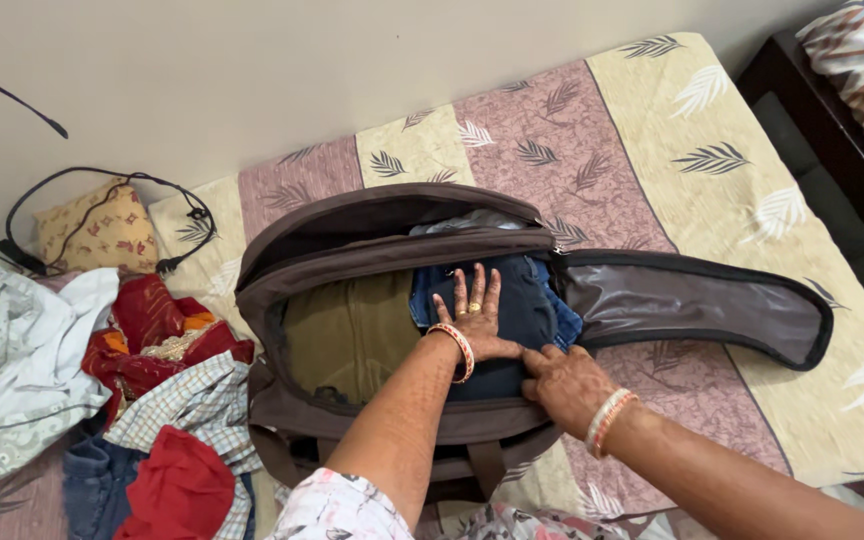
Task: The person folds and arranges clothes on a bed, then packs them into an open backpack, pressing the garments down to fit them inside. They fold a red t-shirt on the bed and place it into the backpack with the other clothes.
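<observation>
Dark blue folded garment [512,315] sits inside the open brown duffel bag [372,245], right half of the main compartment, next to an olive garment [352,330]. Left hand [477,320] flat on the blue garment, fingers spread, gripping nothing. Right hand [567,385] at the garment's near edge by the bag rim, fingers curled; can't tell if it's pinching fabric. Bag flap [692,305] lies open to the right on the leaf-print bedsheet [652,130]. Loose clothes pile [152,400] left of bag.
</observation>
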